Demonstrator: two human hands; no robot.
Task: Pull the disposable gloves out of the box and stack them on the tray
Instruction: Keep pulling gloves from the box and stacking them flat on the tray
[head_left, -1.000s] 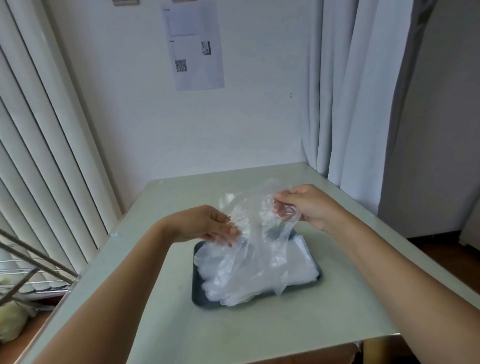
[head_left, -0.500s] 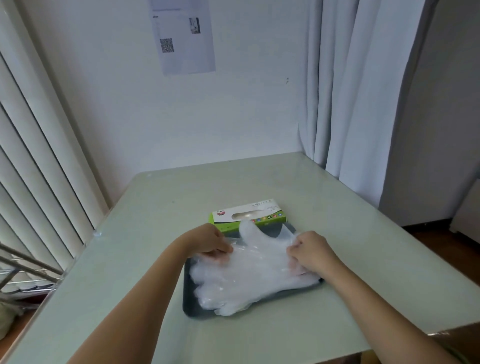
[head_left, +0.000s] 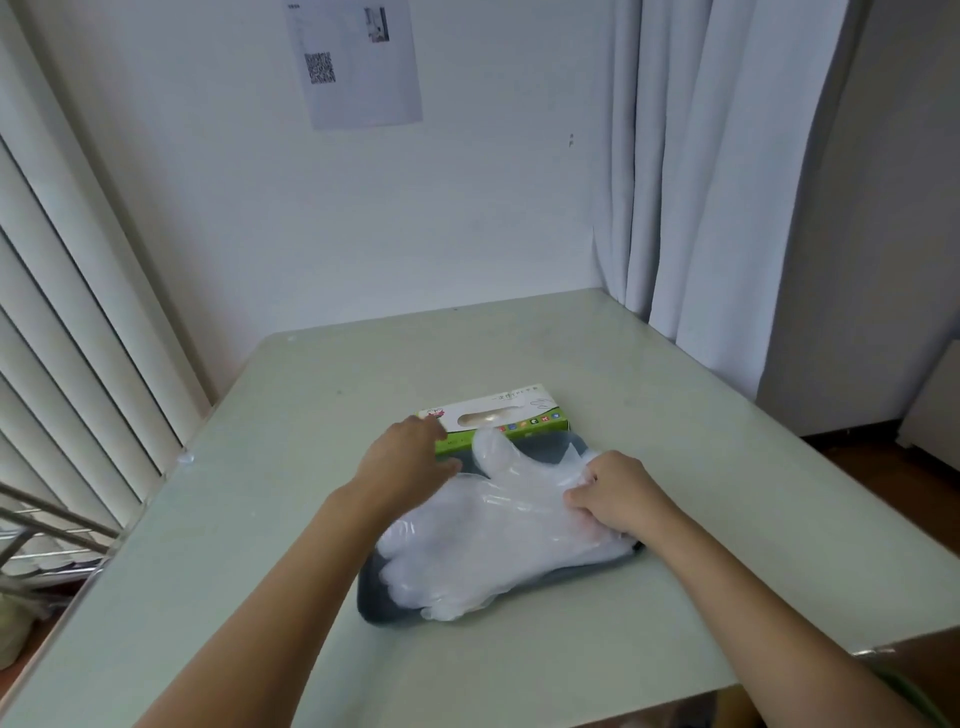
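Translucent, milky-white gloves (head_left: 488, 540) lie flat in a loose pile on the dark tray (head_left: 376, 605). Their finger ends point toward its near left corner, and one thumb lobe points at its far edge. A green-and-white box (head_left: 511, 413) sits on the counter (head_left: 311, 415) just beyond the tray's far edge. Right grip (head_left: 615, 499): fingers curled, pinching the cuffs at the tray's right end. Left grip (head_left: 410, 457): fingers loosely extended, holding nothing, over the tray's far left corner, fingertips at the box front; contact cannot be told.
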